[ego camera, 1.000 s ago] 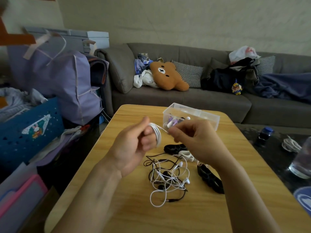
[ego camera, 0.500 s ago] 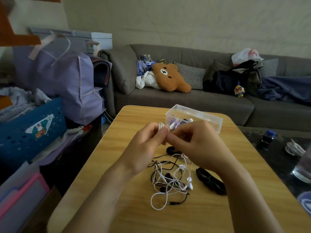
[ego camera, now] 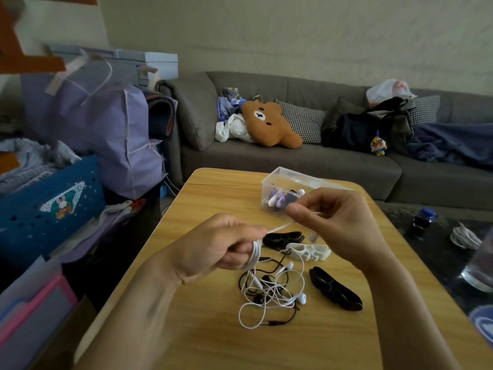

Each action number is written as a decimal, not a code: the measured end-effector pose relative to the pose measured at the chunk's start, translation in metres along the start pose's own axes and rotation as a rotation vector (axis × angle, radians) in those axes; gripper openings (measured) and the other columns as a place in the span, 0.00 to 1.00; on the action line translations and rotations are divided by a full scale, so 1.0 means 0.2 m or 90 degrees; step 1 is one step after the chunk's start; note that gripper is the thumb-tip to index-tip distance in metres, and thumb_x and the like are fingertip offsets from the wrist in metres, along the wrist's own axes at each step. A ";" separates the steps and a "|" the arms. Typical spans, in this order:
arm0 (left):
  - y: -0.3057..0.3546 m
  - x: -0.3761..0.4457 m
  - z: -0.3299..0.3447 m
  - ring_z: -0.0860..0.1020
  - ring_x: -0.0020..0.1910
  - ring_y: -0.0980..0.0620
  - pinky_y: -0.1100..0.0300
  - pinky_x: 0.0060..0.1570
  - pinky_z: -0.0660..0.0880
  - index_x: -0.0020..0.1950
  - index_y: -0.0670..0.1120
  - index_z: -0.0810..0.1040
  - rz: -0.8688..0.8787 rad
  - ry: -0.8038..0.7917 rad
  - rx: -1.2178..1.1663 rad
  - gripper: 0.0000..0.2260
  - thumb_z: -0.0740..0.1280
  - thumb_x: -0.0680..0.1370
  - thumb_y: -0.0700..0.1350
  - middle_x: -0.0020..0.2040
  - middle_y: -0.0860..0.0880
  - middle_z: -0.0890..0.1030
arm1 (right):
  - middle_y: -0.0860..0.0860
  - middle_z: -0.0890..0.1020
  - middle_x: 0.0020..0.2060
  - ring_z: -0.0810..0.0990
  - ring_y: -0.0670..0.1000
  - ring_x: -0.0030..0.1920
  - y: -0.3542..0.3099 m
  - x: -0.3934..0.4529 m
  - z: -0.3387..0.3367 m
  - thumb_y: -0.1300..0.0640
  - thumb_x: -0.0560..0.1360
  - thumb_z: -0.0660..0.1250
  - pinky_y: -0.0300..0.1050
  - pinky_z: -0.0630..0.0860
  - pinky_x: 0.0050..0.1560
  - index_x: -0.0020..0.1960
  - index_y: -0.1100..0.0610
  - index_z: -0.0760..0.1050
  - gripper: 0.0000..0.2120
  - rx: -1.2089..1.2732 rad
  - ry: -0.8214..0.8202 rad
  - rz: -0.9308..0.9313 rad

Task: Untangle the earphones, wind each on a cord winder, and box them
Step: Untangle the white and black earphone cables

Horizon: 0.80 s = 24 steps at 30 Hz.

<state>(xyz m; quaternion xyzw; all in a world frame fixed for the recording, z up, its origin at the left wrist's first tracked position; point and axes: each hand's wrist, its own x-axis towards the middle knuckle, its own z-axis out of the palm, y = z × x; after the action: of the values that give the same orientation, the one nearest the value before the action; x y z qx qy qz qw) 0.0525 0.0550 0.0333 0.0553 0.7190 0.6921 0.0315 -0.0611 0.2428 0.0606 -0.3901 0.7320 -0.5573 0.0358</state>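
My left hand (ego camera: pixel 226 243) grips a coil of white earphone cord (ego camera: pixel 254 253) wound round its fingers. A short stretch of that cord runs up to my right hand (ego camera: pixel 333 222), which pinches it between thumb and fingers. Below on the wooden table (ego camera: pixel 202 329) lies a tangle of white and black earphones (ego camera: pixel 272 289). A white cord winder (ego camera: pixel 306 251) and two black cord winders (ego camera: pixel 282 237) (ego camera: pixel 334 288) lie beside it. A clear plastic box (ego camera: pixel 269 182) at the far side holds wound earphones.
A grey sofa (ego camera: pixel 293 161) with a bear cushion (ego camera: pixel 269 124) stands behind the table. Purple bags and a blue crate (ego camera: pixel 50 204) crowd the left. On the dark surface at right are a small bottle (ego camera: pixel 422 222), a coiled white cable (ego camera: pixel 464 237) and a glass (ego camera: pixel 480 265).
My hands were together half a second ago; now they have drawn apart, the right hand pulling the cord taut up and right while the left holds the coil lower.
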 end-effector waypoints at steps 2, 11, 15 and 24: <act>0.00 -0.02 -0.02 0.58 0.24 0.54 0.61 0.29 0.56 0.29 0.46 0.71 -0.001 -0.011 -0.006 0.18 0.63 0.79 0.50 0.24 0.50 0.62 | 0.54 0.82 0.30 0.79 0.47 0.28 0.01 0.00 -0.02 0.48 0.65 0.75 0.36 0.76 0.30 0.41 0.58 0.83 0.14 0.051 0.000 0.013; 0.01 0.05 -0.03 0.78 0.36 0.51 0.51 0.51 0.67 0.40 0.47 0.76 0.165 0.220 -0.507 0.17 0.55 0.82 0.54 0.36 0.48 0.78 | 0.48 0.79 0.28 0.76 0.45 0.28 0.02 0.00 0.07 0.45 0.75 0.67 0.38 0.77 0.35 0.45 0.50 0.82 0.10 -0.098 -0.132 0.089; -0.02 0.08 -0.02 0.80 0.62 0.52 0.52 0.60 0.64 0.64 0.46 0.75 0.149 0.319 -0.346 0.18 0.52 0.83 0.52 0.60 0.49 0.84 | 0.48 0.85 0.36 0.84 0.43 0.38 0.03 0.00 0.19 0.50 0.82 0.64 0.45 0.83 0.47 0.57 0.49 0.79 0.08 -0.212 -0.201 0.076; -0.10 0.07 0.03 0.79 0.48 0.52 0.58 0.54 0.74 0.54 0.44 0.78 0.056 0.301 0.207 0.14 0.58 0.84 0.51 0.44 0.49 0.82 | 0.36 0.81 0.32 0.77 0.39 0.32 -0.01 0.01 0.19 0.55 0.80 0.66 0.34 0.73 0.33 0.53 0.47 0.84 0.09 -0.237 -0.125 -0.004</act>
<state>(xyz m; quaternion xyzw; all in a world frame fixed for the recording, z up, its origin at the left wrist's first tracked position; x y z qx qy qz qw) 0.0384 0.0617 0.0145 -0.0719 0.8048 0.5621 -0.1767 -0.0430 0.2109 0.0488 -0.4447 0.8143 -0.3716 0.0327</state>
